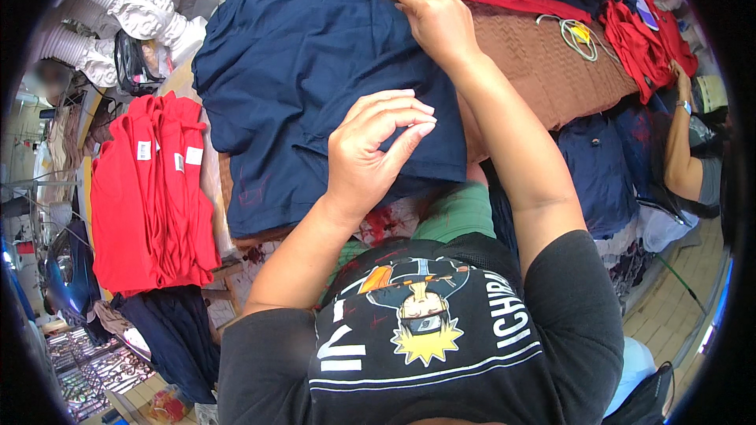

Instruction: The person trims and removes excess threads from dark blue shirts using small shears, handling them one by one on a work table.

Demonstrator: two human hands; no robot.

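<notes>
A navy blue garment (315,71) lies spread and wrinkled in front of me, with a faint red chalk-like outline at its lower left corner. My left hand (366,145) hovers over its middle, with thumb and forefinger tips brought together in a pinch. Anything between those tips is too small to make out. Farther up, near the garment's top right, my right hand (437,24) is closed, its fingertips pressed together at the cloth. Whether they grip the fabric or something thin cannot be told.
A stack of red garments (153,197) with white tags sits to the left. On the right are a brown quilted cover (535,63), a pale looped cord (579,39) and red cloth (642,47). Another person's arm (681,138) reaches in there. White ornate columns (146,8) stand far left.
</notes>
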